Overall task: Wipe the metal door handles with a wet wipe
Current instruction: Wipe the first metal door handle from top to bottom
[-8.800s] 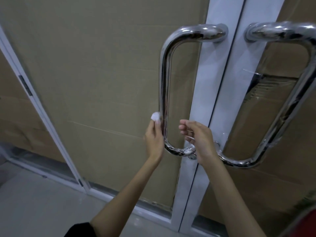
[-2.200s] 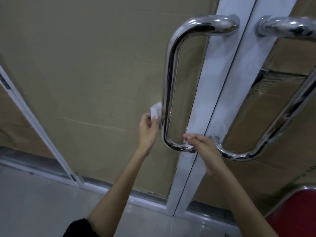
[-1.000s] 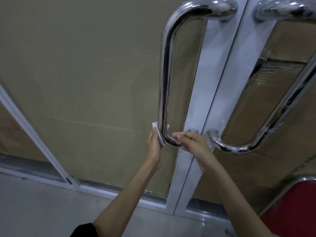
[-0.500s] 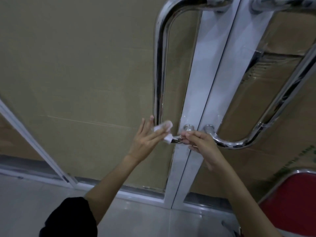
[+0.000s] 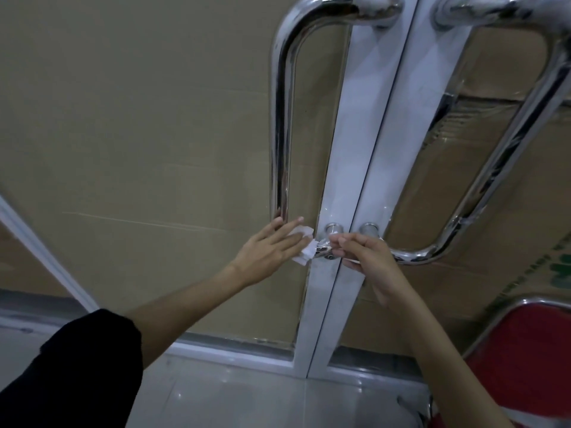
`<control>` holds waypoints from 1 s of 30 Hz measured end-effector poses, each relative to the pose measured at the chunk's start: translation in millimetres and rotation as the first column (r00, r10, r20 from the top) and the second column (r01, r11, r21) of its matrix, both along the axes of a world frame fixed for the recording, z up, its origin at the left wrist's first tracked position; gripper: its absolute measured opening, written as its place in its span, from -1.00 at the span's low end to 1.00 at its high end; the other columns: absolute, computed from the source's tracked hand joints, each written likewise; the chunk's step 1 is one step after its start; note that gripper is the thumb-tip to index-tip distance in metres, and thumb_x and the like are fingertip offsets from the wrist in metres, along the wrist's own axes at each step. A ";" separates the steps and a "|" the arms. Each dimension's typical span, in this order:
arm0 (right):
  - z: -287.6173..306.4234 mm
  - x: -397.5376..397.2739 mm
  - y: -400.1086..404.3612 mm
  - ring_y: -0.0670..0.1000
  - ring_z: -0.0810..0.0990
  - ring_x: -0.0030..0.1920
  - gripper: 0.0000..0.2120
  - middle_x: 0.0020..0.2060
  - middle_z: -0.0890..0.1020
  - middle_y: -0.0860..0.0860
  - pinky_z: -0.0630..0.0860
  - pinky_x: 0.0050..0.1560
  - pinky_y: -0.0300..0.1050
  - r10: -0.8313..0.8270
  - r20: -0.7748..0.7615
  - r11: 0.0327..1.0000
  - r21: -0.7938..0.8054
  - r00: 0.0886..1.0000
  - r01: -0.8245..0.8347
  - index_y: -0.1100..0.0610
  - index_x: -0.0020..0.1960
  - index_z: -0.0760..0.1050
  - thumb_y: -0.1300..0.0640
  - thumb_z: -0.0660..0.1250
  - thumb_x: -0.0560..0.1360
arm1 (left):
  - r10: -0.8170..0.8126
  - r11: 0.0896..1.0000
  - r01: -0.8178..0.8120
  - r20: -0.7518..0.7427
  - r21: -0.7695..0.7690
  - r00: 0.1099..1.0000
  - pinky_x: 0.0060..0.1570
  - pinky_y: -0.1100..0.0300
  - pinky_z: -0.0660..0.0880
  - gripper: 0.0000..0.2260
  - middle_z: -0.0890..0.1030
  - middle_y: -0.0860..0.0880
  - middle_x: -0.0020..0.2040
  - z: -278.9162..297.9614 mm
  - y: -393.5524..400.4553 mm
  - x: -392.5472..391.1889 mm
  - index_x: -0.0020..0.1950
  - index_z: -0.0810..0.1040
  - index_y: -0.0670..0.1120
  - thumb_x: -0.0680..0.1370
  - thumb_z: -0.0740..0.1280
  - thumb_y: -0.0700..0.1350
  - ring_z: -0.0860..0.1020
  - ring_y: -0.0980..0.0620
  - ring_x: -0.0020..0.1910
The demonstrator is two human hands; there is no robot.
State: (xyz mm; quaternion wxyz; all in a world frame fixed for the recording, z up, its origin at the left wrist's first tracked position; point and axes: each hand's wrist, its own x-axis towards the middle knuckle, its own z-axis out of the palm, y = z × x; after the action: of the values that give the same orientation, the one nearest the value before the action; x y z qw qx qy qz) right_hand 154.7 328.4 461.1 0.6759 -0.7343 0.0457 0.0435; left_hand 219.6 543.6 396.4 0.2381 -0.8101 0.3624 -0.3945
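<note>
Two polished metal pull handles hang on a double glass door. The left handle (image 5: 280, 118) runs down to a bottom bend that my hands cover. The right handle (image 5: 494, 168) curves off to the right. My left hand (image 5: 272, 251) presses a crumpled white wet wipe (image 5: 304, 247) against the left handle's bottom bend, fingers stretched over it. My right hand (image 5: 361, 254) pinches the same bottom bar near its mount, fingers curled around the metal.
White door frames (image 5: 355, 180) meet in the middle, with two round handle mounts (image 5: 333, 227) just above my hands. Cardboard (image 5: 139, 134) lines the glass behind. A red chair with a chrome frame (image 5: 522, 350) stands at the lower right. Pale floor tiles (image 5: 231, 396) lie below.
My left hand slid the wipe down the left handle's vertical bar and around onto its bottom bend. My right hand stayed on the bottom bar. The view tilted downward.
</note>
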 end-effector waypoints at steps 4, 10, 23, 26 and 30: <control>1.3 -6.0 -6.2 -0.02 0.62 0.03 -0.82 0.00 0.67 0.05 0.44 0.20 -0.04 0.002 0.001 1.000 -0.014 1.000 -0.002 0.15 0.07 0.60 0.20 0.24 0.57 | -0.070 0.978 0.042 0.134 0.204 0.989 0.49 -0.01 -0.25 -0.54 0.52 0.03 0.33 25.2 25.5 15.3 0.39 0.41 -0.01 0.55 0.04 -0.28 0.30 0.01 0.44; -2.5 -16.2 -24.3 -0.05 0.62 -0.01 -0.83 -0.10 0.68 -0.04 0.46 0.12 -0.10 -0.070 0.012 0.997 -0.013 0.998 0.070 0.09 -0.01 0.62 0.20 0.25 0.57 | 0.052 0.995 -0.060 0.094 0.085 0.994 0.47 -0.06 -0.29 -0.51 0.60 0.15 0.17 4.6 2.6 6.2 0.39 0.40 0.08 0.49 0.16 -0.23 0.36 0.03 0.40; -6.0 -23.6 -21.3 0.01 0.62 0.07 -0.83 -0.04 0.68 0.03 0.46 0.14 -0.08 -0.069 0.001 0.998 -0.003 0.998 0.069 0.14 0.06 0.61 0.20 0.25 0.57 | 0.117 0.952 -0.108 0.013 -0.285 0.993 0.42 -0.13 -0.32 -0.63 0.62 0.19 0.16 -12.5 -19.5 -9.7 0.24 0.56 0.12 0.44 0.47 -0.03 0.43 0.07 0.36; -8.0 -24.5 -13.3 0.03 0.62 0.08 -0.83 -0.02 0.67 0.04 0.46 0.16 -0.06 -0.048 -0.013 0.999 0.000 0.999 0.048 0.14 0.04 0.61 0.20 0.25 0.57 | 0.044 0.937 -0.072 -0.088 -0.342 0.995 0.42 -0.17 -0.27 -0.54 0.61 0.18 0.18 -31.1 -45.1 -16.0 0.28 0.53 0.13 0.41 0.50 -0.09 0.50 0.08 0.29; -7.5 -21.8 -4.1 0.00 0.62 0.04 -0.83 -0.03 0.68 0.02 0.45 0.20 -0.02 -0.020 -0.017 1.000 0.009 1.000 0.020 0.14 0.05 0.61 0.19 0.26 0.56 | -0.082 0.912 0.046 -0.073 -0.407 0.994 0.46 -0.05 -0.24 -0.64 0.61 0.14 0.19 -16.3 -9.8 -14.8 0.26 0.56 0.06 0.61 0.16 -0.28 0.54 0.15 0.23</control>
State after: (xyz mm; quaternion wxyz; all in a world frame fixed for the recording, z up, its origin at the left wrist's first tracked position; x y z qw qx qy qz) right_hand 132.9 324.3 453.7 0.6793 -0.7303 0.0583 0.0430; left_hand 204.7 533.8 380.1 0.0362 -0.8462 0.3095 -0.4323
